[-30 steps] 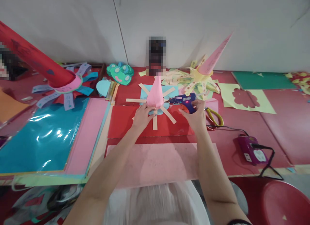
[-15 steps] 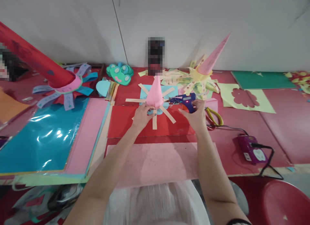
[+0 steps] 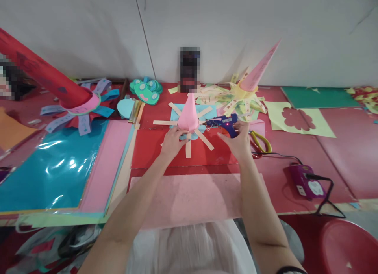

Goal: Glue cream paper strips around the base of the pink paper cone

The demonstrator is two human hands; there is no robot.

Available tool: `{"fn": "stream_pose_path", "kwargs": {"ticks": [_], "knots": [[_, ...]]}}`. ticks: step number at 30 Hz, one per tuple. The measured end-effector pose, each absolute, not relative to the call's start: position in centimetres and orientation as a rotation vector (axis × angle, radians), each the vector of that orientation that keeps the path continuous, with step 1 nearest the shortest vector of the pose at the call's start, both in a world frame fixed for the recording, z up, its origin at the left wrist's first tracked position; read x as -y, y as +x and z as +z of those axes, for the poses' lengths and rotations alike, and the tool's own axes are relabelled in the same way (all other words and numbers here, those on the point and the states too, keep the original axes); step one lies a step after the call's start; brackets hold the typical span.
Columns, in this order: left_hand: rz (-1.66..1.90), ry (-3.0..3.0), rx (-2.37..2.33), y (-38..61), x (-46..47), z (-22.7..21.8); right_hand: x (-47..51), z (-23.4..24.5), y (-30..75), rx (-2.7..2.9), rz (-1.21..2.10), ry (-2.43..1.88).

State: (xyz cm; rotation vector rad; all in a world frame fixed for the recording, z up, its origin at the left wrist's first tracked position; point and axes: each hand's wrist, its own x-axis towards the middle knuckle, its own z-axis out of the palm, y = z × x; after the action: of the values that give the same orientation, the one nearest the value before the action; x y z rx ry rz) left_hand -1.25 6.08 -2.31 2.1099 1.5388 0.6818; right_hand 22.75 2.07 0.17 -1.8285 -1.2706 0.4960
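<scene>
A pink paper cone (image 3: 189,115) stands upright on a light blue base with several cream paper strips (image 3: 204,139) fanning out from under it. My left hand (image 3: 171,142) grips the cone's lower left edge, fingers closed on it. My right hand (image 3: 238,141) holds a blue glue gun (image 3: 225,121), whose nozzle points left at the cone's base and whose red light glows. Both rest over a red paper sheet (image 3: 150,152).
Yellow-handled scissors (image 3: 260,142) lie right of my right hand. A purple power strip (image 3: 307,185) with cables sits at the right. Finished cone crafts stand at left (image 3: 73,102) and back (image 3: 251,83). Blue and pink sheets (image 3: 59,163) cover the left; a red stool (image 3: 345,246) is at bottom right.
</scene>
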Motion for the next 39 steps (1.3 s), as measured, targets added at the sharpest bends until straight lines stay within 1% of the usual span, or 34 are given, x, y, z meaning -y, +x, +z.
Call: {"fn": "stream_pose_path", "kwargs": {"ticks": [5, 8, 13, 17, 21, 26, 39], "knots": [[0.762, 2.07, -1.51, -1.3, -6.0, -2.6, -2.1, 0.4, 22.9, 1.263, 0.484, -1.803], [0.895, 1.988, -1.458, -1.6, -6.0, -2.3, -2.2, 0.4, 23.1, 1.226, 0.491, -1.769], [1.281, 1.874, -1.56, -1.8, -7.2, -0.1, -2.2, 0.6, 23.3, 1.117, 0.469, -1.76], [1.431, 1.925, -1.598, -0.4, -9.1, 2.2, -2.3, 0.8, 23.3, 1.058, 0.458, -1.788], [1.457, 2.017, -1.56, 1.5, -10.5, 3.8, -2.4, 0.6, 23.5, 1.039, 0.462, -1.836], [1.375, 2.02, -1.633, 2.5, -11.3, 4.2, -2.5, 0.3, 23.7, 1.032, 0.49, -1.819], [1.486, 2.057, -1.459, 0.1, -12.7, 6.0, -2.3, 0.8, 23.8, 1.01, 0.455, -1.779]]}}
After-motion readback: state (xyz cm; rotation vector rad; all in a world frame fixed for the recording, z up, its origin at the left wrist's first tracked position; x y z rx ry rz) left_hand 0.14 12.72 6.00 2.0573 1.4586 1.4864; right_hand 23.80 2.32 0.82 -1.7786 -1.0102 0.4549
